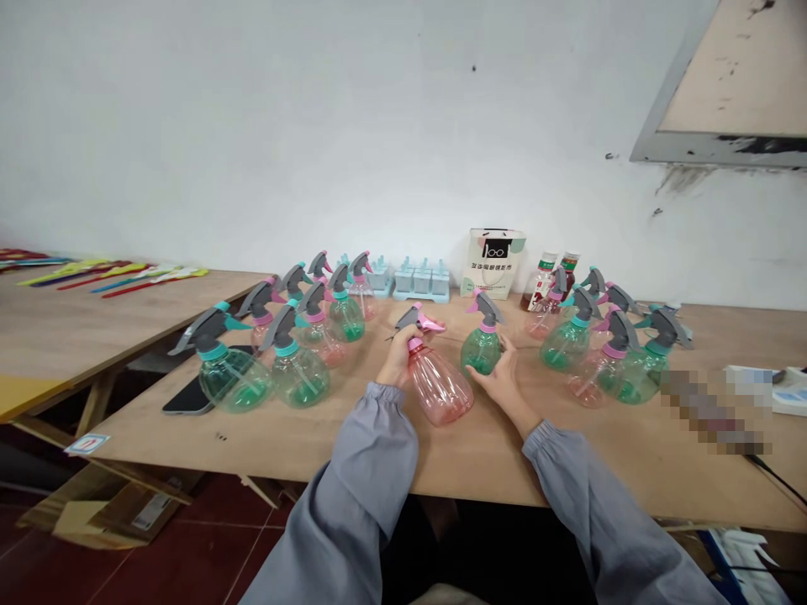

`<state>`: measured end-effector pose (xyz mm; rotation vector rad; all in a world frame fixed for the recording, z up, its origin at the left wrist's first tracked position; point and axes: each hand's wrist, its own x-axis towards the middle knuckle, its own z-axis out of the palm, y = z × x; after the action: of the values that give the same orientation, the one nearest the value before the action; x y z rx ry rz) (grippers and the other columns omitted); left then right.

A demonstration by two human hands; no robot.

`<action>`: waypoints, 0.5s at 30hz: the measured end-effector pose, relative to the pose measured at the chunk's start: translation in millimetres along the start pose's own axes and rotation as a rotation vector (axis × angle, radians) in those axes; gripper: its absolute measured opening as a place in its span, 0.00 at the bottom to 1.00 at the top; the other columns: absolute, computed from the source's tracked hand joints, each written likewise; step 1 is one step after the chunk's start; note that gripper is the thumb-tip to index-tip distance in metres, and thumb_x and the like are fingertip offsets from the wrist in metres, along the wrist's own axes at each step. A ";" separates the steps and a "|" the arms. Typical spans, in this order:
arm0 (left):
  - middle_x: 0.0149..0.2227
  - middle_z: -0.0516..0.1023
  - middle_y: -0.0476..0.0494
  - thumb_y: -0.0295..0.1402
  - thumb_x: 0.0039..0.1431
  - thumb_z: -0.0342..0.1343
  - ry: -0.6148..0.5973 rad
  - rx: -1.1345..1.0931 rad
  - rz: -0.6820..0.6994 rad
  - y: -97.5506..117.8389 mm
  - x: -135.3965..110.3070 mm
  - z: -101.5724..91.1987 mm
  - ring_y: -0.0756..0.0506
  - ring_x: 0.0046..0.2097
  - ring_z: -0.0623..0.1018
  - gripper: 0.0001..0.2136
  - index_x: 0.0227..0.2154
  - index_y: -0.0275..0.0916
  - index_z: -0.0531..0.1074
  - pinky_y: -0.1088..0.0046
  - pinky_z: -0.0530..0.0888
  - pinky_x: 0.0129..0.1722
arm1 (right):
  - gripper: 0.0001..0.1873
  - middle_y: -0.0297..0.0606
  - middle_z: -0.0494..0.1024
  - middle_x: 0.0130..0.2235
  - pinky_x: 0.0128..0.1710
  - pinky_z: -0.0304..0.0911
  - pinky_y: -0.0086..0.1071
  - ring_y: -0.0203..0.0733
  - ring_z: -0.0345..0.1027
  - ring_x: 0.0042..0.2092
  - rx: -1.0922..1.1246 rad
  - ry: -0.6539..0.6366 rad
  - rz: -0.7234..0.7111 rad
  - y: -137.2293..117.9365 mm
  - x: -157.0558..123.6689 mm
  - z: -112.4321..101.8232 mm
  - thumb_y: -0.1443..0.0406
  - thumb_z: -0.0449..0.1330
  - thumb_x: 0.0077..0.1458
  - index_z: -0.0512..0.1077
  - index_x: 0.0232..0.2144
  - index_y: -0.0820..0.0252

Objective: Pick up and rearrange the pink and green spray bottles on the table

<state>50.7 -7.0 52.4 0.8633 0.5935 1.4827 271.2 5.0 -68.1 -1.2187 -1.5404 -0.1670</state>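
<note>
My left hand (396,355) is wrapped round the neck of a pink spray bottle (440,385) with a grey and pink trigger head. That bottle is tilted, its base toward me and to the right. My right hand (499,370) grips the side of a green spray bottle (480,351), which stands roughly upright under a pink collar and nozzle. On the left are several green and pink spray bottles, among them a green one (299,378) with a teal collar. More stand on the right, with a pink bottle (596,378) near the front.
A dark phone (189,397) lies behind the left bottles. Ice-pop moulds (421,280), a paper bag (493,265) and two drink bottles (543,281) stand near the wall. Right of the bottles are a blurred object (712,412) and its cable. Another table (63,328) adjoins at left.
</note>
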 end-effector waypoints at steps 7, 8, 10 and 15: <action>0.22 0.74 0.47 0.30 0.33 0.51 0.004 -0.006 0.005 1.7 -1.9 -3.1 0.44 0.34 0.80 0.07 0.20 0.38 0.71 0.69 0.76 0.37 | 0.49 0.55 0.62 0.57 0.60 0.58 0.57 0.60 0.60 0.59 0.006 -0.022 0.002 -1.2 0.0 -1.9 0.52 0.69 0.46 0.53 0.62 0.64; 0.22 0.74 0.47 0.30 0.33 0.51 -0.014 0.003 0.003 1.4 -2.5 -2.8 0.43 0.35 0.80 0.07 0.20 0.38 0.71 0.69 0.75 0.37 | 0.48 0.55 0.63 0.57 0.60 0.58 0.57 0.60 0.60 0.59 0.005 -0.028 0.004 -1.6 0.2 -2.2 0.51 0.69 0.46 0.53 0.62 0.63; 0.25 0.77 0.46 0.30 0.34 0.53 -0.058 0.012 0.009 1.0 -3.7 -1.6 0.42 0.37 0.81 0.08 0.23 0.38 0.72 0.69 0.75 0.38 | 0.47 0.54 0.63 0.57 0.61 0.58 0.57 0.60 0.60 0.59 0.005 -0.029 0.007 -2.3 0.4 -2.4 0.50 0.68 0.47 0.54 0.62 0.63; 0.23 0.75 0.48 0.30 0.33 0.53 -0.045 -0.016 0.099 0.4 -2.3 -2.9 0.48 0.29 0.76 0.07 0.21 0.38 0.72 0.73 0.72 0.33 | 0.47 0.55 0.64 0.57 0.60 0.59 0.57 0.60 0.61 0.58 0.021 -0.028 0.014 -1.9 0.4 -1.9 0.49 0.68 0.47 0.54 0.62 0.63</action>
<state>48.1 -8.9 50.6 0.9219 0.5111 1.5517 271.0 3.1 -66.2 -1.2191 -1.5543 -0.1244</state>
